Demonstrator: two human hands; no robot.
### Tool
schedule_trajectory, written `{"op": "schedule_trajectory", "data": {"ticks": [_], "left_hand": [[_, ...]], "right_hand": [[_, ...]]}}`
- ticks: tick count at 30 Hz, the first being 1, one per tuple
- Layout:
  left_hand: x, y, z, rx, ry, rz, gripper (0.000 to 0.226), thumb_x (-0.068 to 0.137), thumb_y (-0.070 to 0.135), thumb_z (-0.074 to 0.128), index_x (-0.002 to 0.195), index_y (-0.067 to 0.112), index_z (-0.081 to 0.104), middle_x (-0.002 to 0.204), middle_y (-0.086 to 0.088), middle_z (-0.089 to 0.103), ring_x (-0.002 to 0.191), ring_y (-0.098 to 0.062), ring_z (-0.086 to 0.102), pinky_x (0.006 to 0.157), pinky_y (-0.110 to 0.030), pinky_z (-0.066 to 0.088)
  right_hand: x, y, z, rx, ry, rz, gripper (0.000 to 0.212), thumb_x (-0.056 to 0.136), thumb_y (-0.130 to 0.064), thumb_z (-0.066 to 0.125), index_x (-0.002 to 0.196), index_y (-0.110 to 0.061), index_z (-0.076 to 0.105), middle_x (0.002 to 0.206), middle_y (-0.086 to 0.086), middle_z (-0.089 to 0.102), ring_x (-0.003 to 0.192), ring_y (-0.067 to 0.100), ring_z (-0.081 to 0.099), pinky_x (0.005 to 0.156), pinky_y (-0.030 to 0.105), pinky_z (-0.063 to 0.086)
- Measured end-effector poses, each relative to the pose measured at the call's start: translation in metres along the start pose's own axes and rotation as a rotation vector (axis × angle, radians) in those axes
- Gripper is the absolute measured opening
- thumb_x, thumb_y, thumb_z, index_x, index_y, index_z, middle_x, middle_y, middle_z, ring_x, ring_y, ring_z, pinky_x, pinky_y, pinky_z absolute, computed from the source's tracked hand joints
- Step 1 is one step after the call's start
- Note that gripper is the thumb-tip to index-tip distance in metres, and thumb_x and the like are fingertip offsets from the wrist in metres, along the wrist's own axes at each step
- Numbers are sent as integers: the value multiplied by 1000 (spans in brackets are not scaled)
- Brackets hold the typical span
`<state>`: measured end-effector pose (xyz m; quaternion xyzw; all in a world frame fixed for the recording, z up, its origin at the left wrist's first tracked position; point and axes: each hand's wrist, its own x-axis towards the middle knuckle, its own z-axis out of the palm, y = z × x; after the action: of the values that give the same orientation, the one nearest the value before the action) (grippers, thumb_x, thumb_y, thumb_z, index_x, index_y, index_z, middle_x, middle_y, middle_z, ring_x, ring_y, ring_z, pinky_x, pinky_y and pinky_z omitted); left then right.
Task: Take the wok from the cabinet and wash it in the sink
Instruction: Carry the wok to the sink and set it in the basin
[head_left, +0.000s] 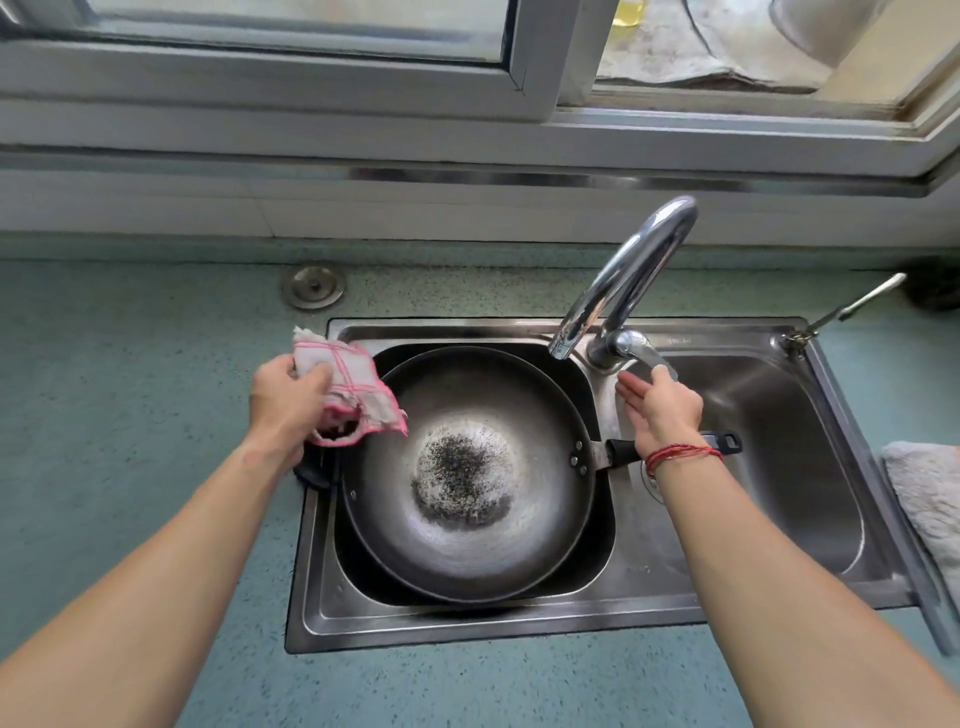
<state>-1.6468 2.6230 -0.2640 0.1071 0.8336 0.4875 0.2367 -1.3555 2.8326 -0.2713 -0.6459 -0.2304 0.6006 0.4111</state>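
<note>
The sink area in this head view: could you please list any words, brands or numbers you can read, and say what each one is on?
No text is legible here.
Sink, back rim right of the faucet: a small stamped mark, too blurred to read.
Sink, front of the divider near the wok: another faint stamp, unreadable.

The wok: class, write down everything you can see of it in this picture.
The wok is a round, dark metal pan, dull grey inside, with a speckled black patch at its bottom. It sits upright in the left basin of the steel sink, nearly filling it. A long black handle, riveted on, points right over the divider, passing under the right hand. A small dark helper handle shows at its left. The cloth in the left hand overhangs its rim. No water is visible.
</note>
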Motion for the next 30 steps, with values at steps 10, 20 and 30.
{"op": "schedule_trajectory", "data": {"ticks": [10,20,30], "left_hand": [[-35,-30,11,84,-132,-44,8,91,6,63,85,6,69,79,-8,72,64,-17,66,50,-24,48],[-43,-26,14,127,-150,-51,13,91,8,64,79,10,67,77,-8,72,71,-24,70,58,-32,54],[-51,-24,24,138,-174,-69,11,88,12,66,78,10,67,73,-6,71,68,-23,67,62,-33,50]], "right_hand": [[18,-1,-5,145,61,11,13,95,-5,48,88,-3,59,56,2,70,64,17,68,50,19,53],[13,-9,-2,125,109,-3,15,90,2,52,80,3,62,59,9,70,62,18,70,63,28,60],[12,4,-8,-52,22,-4,14,95,-14,56,82,-8,57,89,16,72,77,24,71,60,22,54]]}}
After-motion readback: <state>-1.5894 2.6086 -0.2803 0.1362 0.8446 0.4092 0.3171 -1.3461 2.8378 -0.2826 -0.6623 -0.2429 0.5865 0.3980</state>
